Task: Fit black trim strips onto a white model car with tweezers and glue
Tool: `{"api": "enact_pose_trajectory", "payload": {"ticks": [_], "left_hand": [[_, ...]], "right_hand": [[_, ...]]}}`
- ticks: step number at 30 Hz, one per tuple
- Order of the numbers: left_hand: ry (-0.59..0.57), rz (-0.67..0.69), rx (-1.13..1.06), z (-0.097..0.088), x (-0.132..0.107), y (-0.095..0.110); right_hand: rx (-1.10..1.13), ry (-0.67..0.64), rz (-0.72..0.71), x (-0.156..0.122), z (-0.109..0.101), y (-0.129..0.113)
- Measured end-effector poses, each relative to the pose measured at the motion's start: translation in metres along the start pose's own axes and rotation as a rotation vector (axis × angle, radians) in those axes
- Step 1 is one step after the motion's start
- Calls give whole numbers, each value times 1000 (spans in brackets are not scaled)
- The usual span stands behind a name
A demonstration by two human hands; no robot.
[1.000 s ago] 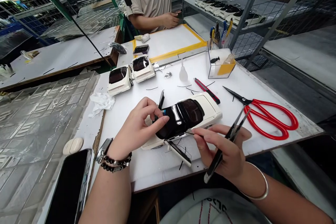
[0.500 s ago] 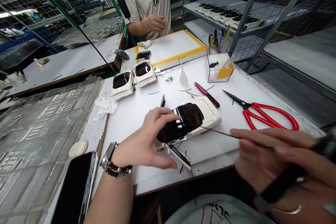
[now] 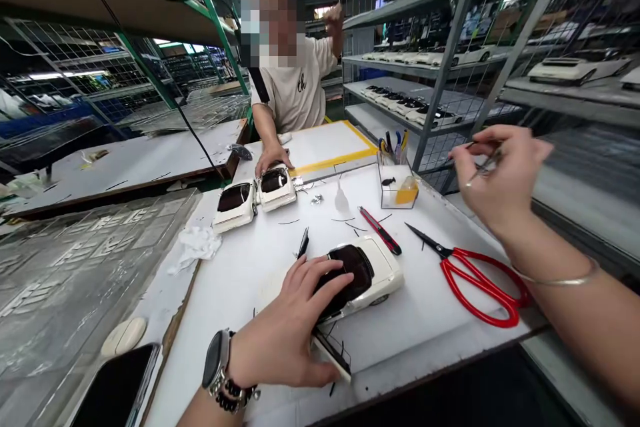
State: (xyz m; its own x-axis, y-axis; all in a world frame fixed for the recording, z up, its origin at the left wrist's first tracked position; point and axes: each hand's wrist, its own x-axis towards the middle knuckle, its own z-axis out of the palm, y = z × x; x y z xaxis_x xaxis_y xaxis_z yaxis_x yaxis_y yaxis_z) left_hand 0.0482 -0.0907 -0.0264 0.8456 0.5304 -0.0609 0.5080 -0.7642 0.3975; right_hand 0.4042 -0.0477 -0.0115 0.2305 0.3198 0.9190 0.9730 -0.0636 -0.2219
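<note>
A white model car (image 3: 387, 260) with a dark roof and windows stands on the white tabletop, its doors swung out. My left hand (image 3: 287, 320) lies across its front part and holds it, fingers spread over the windscreen and roof. The thumb is beside the near door (image 3: 333, 355), where thin black strands hang. Raised at the right, above the red-handled scissors (image 3: 480, 283), my right hand (image 3: 505, 177) pinches a thin metal tool (image 3: 487, 163); the fingers hide most of it. A red utility knife (image 3: 380, 230) lies just beyond the car.
Two more white model cars (image 3: 235, 207) stand at the back left, one under a co-worker's hand (image 3: 274, 157). A clear tool holder (image 3: 397, 187) and a small squeeze bottle (image 3: 341, 199) are at the back. A phone (image 3: 117, 390), a mouse (image 3: 124, 337) and crumpled tissue (image 3: 195, 245) lie left.
My right hand has lifted up and away from the car with the thin tool. My left hand's thumb is closer to the near door. The co-worker's hand has come down onto a rear car.
</note>
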Motion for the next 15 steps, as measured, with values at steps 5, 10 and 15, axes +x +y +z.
{"api": "enact_pose_trajectory", "payload": {"ticks": [5,10,15], "left_hand": [[-1,-14,1,-1,-2,1],[-6,-22,15,-2,0,0],[135,-63,106,6,1,7]], "right_hand": [[78,-166,46,7,37,1],[141,-280,-14,1,37,-7],[419,-145,32,-15,2,-30]]}}
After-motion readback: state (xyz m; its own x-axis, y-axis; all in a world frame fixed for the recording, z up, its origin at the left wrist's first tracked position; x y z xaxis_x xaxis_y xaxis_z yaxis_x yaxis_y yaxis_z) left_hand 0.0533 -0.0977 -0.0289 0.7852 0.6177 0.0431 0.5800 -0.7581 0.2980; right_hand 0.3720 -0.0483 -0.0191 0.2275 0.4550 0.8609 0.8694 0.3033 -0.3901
